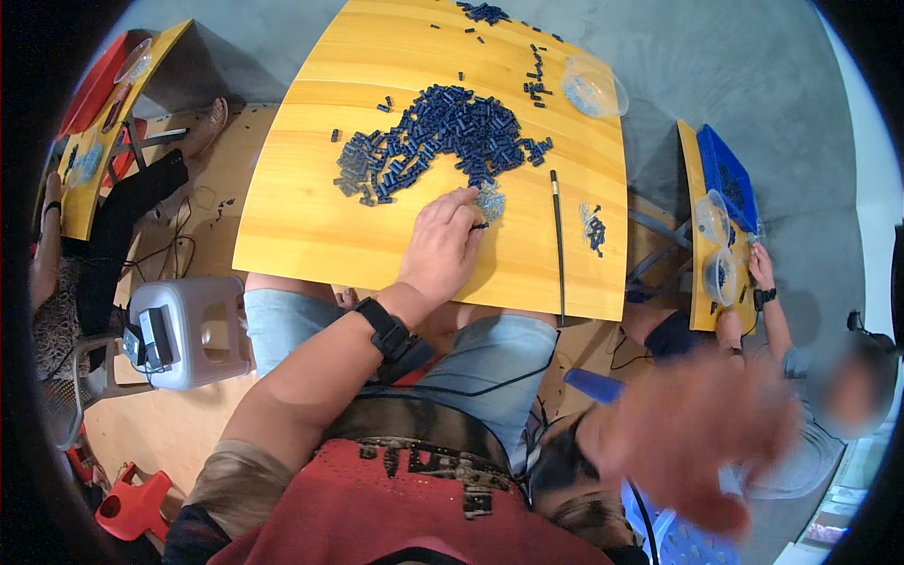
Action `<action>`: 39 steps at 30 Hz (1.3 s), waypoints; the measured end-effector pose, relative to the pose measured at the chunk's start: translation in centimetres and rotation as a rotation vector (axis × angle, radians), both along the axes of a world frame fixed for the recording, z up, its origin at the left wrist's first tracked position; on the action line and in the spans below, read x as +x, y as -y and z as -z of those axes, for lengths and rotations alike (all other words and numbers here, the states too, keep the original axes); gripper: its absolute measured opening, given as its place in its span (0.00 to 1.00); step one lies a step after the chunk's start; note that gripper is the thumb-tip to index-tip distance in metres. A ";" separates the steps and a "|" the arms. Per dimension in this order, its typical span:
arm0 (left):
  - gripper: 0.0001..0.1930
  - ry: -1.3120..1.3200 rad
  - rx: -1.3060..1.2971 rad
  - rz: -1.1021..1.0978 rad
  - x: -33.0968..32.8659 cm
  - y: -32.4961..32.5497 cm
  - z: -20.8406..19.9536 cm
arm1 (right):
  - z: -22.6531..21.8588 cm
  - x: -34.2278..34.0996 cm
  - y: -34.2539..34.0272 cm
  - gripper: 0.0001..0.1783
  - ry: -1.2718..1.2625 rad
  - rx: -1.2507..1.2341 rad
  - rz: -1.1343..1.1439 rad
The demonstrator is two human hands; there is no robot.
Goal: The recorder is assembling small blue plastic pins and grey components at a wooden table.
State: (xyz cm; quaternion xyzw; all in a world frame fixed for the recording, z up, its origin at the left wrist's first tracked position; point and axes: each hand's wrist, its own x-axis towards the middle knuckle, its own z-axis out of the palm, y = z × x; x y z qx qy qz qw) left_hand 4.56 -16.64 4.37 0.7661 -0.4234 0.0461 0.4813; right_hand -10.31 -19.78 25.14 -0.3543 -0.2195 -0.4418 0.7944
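My left hand (pixel 441 247) lies on the yellow table (pixel 311 226), a black band on its wrist. Its fingertips pinch a small dark piece beside a little heap of silvery bits (pixel 491 202). Just beyond the fingers spreads a large pile of small dark blue-black tube pieces (pixel 433 137). My right hand (pixel 702 438) is off the table at the lower right, raised near the camera and badly blurred. Its fingers look spread and I see nothing in it.
A thin black rod (pixel 557 235) lies on the table's right side, near a small cluster of dark pieces (pixel 595 232). A clear bowl (pixel 593 87) sits at the far right. A grey stool (pixel 188 330) stands at left. Other people sit at yellow tables on both sides, one with a blue crate (pixel 730 174).
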 end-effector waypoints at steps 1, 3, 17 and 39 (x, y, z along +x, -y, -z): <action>0.08 -0.015 0.014 -0.016 0.2 -0.5 0.1 | 1.0 1.5 2.1 0.06 -0.327 -0.345 0.231; 0.08 -0.033 0.026 -0.014 0.2 -0.5 0.2 | 3.3 5.3 5.8 0.05 -0.961 -0.675 0.545; 0.09 -0.085 0.065 -0.012 0.6 -0.2 -0.5 | 18.6 12.7 13.6 0.03 -1.196 -1.264 0.624; 0.09 -0.051 0.038 -0.004 0.6 0.1 -0.5 | 17.6 10.6 14.2 0.04 -1.126 -1.369 0.718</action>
